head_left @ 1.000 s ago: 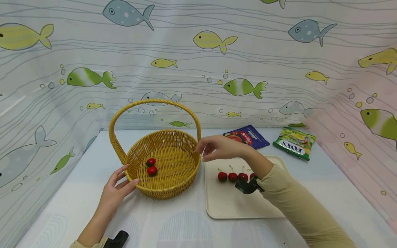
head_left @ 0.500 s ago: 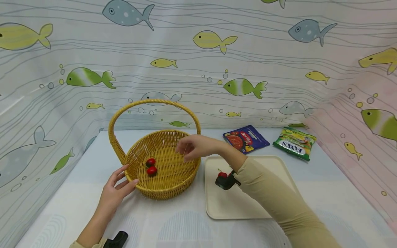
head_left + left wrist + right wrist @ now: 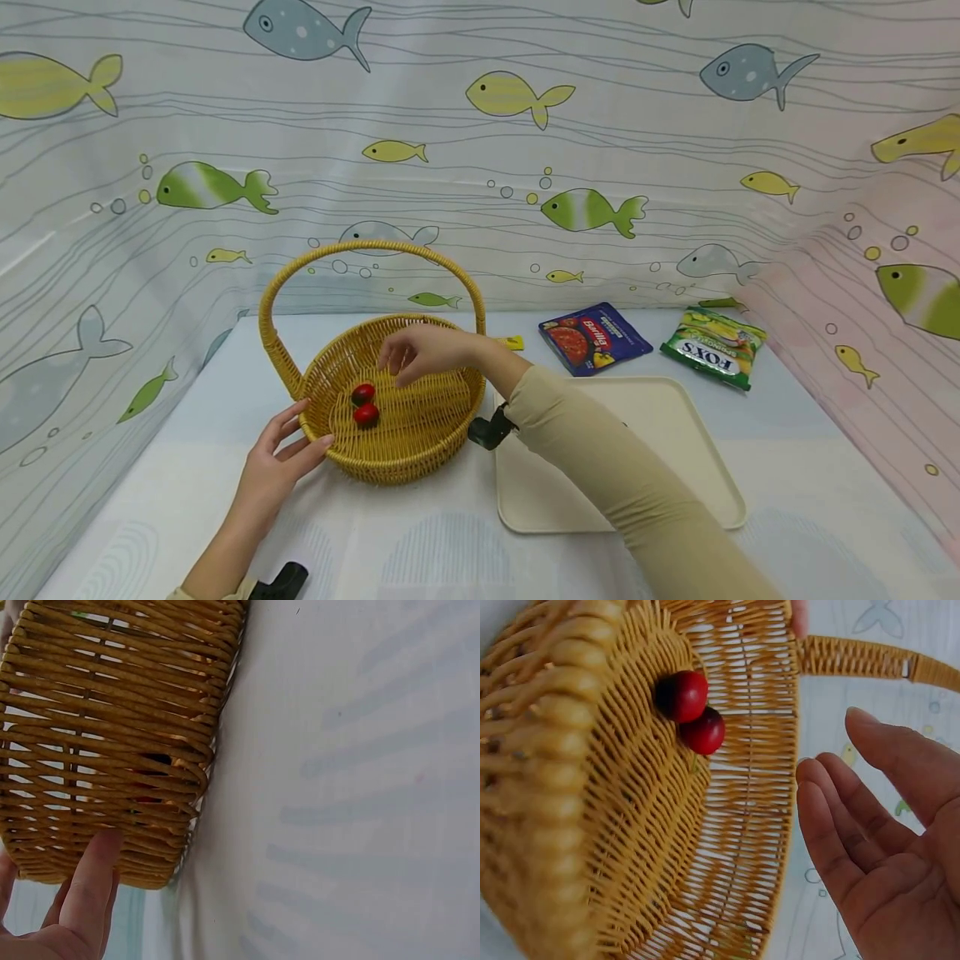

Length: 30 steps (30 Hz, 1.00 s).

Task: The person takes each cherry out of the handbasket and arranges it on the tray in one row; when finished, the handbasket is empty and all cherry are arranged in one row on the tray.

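A yellow wicker basket with a tall hoop handle stands on the table. Two red cherries lie side by side on its floor, also seen as cherries in the right wrist view. My left hand rests with straight fingers against the basket's front left rim; one finger touches the woven wall. My right hand hovers over the basket's middle, just right of the cherries. Its palm is bare and the fingers are relaxed, holding nothing.
A cream tray lies right of the basket, largely covered by my right sleeve. Behind it lie a blue Barilla packet and a green Fox's packet. A fish-print curtain closes the back and both sides.
My right hand has moved left from the basket's right rim to above its middle, and the sleeve now hides the cherries on the tray. The left hand has stayed put.
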Tool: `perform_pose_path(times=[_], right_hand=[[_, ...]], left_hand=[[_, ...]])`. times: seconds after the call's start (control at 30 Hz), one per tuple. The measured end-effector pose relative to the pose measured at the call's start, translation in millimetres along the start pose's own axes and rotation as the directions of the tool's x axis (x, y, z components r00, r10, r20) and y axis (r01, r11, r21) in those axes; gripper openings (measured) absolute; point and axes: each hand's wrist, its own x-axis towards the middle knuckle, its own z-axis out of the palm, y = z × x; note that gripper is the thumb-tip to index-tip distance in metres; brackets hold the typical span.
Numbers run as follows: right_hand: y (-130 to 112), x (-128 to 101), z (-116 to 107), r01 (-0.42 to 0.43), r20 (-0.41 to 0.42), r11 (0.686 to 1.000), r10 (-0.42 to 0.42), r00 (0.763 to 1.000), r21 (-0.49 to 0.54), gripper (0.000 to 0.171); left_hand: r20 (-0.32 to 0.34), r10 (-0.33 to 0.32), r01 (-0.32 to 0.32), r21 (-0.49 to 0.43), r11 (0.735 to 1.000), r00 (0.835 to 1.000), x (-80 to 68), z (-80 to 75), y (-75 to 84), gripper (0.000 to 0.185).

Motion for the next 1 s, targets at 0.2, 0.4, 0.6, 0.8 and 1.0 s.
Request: perform_pose_path(times=[0.2, 0.4, 0.6, 0.8, 1.0], right_hand=[[4, 28, 6, -0.024, 0.015, 0.999, 0.023, 1.0, 0.042, 0.025], [14, 51, 10, -0.042, -0.003, 0.998, 0.042, 0.999, 0.05, 0.024], [23, 65, 17, -0.113, 0.04, 0.993, 0.112, 0.993, 0.033, 0.029], [26, 75, 24, -0.162, 0.125, 0.985, 0.168, 0.978, -0.057, 0.035], [30, 76, 26, -0.185, 0.234, 0.974, 0.212, 0.949, -0.134, 0.048]], left_hand=[[-0.003, -0.015, 0.015, -0.01, 1.0, 1.0, -0.5, -1.7, -1.1, 0.074], [-0.004, -0.029, 0.029, -0.019, 0.999, 1.0, -1.2, -1.8, -1.4, 0.073], [0.002, -0.016, 0.016, -0.013, 1.0, 1.0, 1.2, -1.5, -1.1, 0.073], [0.001, -0.012, 0.012, -0.014, 1.0, 1.0, 2.5, -3.3, -1.5, 0.072], [0.001, -0.009, 0.009, -0.02, 1.0, 1.0, 1.3, -3.0, -1.0, 0.071]])
